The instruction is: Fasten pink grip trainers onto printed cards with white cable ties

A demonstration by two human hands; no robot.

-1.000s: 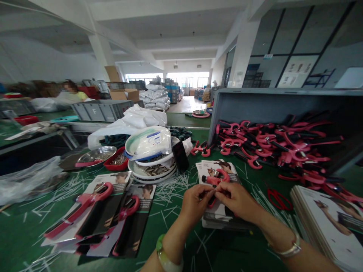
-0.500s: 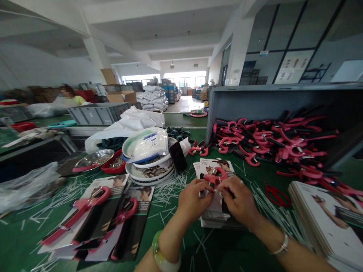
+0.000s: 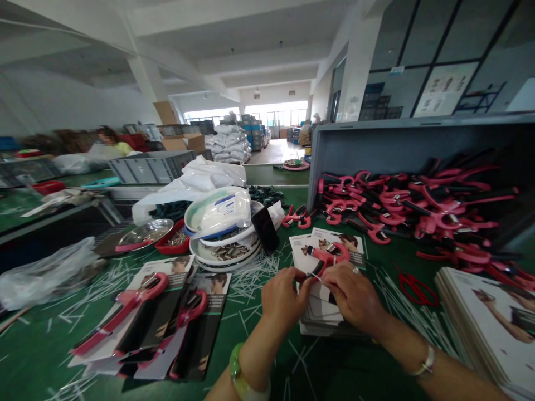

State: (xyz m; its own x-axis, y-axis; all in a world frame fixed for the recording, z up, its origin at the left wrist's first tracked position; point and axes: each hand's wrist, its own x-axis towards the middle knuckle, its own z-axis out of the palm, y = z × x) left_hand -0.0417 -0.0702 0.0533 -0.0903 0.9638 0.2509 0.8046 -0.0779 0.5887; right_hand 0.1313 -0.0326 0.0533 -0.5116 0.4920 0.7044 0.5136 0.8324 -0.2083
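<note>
Pink pliers with black grips [image 3: 334, 254] lie tilted on a printed card [image 3: 321, 291] on top of a stack of cards. A thin white tie [image 3: 316, 276] runs between my fingertips at the pliers' handles. My left hand [image 3: 284, 298] is closed, its thumb and forefinger pinched at the tie's left end beside a black grip. From the right, my right hand [image 3: 355, 295] pinches the tie close to the pink part. Its curled fingers hide part of the pliers and card.
Pliers mounted on cards [image 3: 142, 323] lie at left. Loose white ties [image 3: 253, 278] are scattered about. Red scissors [image 3: 416, 287] and a card stack [image 3: 489, 328] lie at right. Behind are a grey crate [image 3: 355, 147] of pliers, a phone [image 3: 265, 231] and stacked bowls [image 3: 221, 259].
The pliers and top card have shifted slightly right and turned. My right hand has moved a little right, and the white tie now shows between my hands. The view has shifted slightly.
</note>
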